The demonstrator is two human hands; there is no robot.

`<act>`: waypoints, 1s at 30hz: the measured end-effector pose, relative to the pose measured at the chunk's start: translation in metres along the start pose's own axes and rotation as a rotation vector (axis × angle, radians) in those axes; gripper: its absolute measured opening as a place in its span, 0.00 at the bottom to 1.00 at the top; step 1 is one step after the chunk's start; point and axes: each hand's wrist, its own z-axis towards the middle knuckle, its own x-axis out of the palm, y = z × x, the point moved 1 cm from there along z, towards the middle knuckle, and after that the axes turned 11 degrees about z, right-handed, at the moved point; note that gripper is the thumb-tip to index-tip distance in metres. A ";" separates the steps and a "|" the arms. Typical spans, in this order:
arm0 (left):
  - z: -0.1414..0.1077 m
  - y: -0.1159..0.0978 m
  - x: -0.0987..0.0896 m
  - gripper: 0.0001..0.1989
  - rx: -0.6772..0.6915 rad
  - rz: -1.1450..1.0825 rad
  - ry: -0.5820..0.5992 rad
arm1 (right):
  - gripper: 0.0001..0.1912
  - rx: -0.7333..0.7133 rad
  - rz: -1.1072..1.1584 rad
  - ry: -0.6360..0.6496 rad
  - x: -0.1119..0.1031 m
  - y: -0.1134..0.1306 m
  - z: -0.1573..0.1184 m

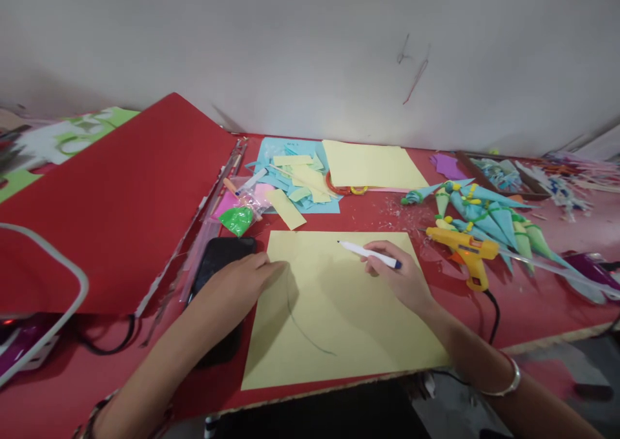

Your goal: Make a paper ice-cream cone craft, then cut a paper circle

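A pale yellow sheet of paper [349,316] lies on the red table in front of me, with a thin curved dark line drawn on its left part. My right hand [394,274] grips a white marker with a dark blue end [371,253]. The marker's dark tip points left, close over the upper part of the sheet; contact cannot be made out. Resting on the sheet's upper left edge, my left hand [247,274] has its fingers stretched out and holds nothing. Under that wrist and forearm lies a black phone [220,255], partly covered.
A yellow glue gun [465,252] with a black cord lies right of the sheet, before blue and green paper cones [489,216]. Paper scraps [300,181] and more yellow sheets [371,164] are behind. A large red board [145,213] fills the left.
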 end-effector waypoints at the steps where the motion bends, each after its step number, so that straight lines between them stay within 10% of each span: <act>1: -0.005 -0.004 -0.001 0.16 0.008 0.024 0.046 | 0.12 0.009 0.011 0.028 0.002 0.000 0.000; 12: -0.056 -0.038 0.024 0.32 -0.078 0.390 0.009 | 0.17 -0.029 0.192 0.150 0.014 0.018 0.016; 24: -0.021 -0.010 0.004 0.35 -0.081 0.274 0.178 | 0.12 -0.019 0.075 0.228 0.045 0.024 0.031; 30: 0.005 0.008 -0.007 0.22 0.009 0.184 0.189 | 0.07 -0.003 0.121 0.299 0.062 0.013 0.041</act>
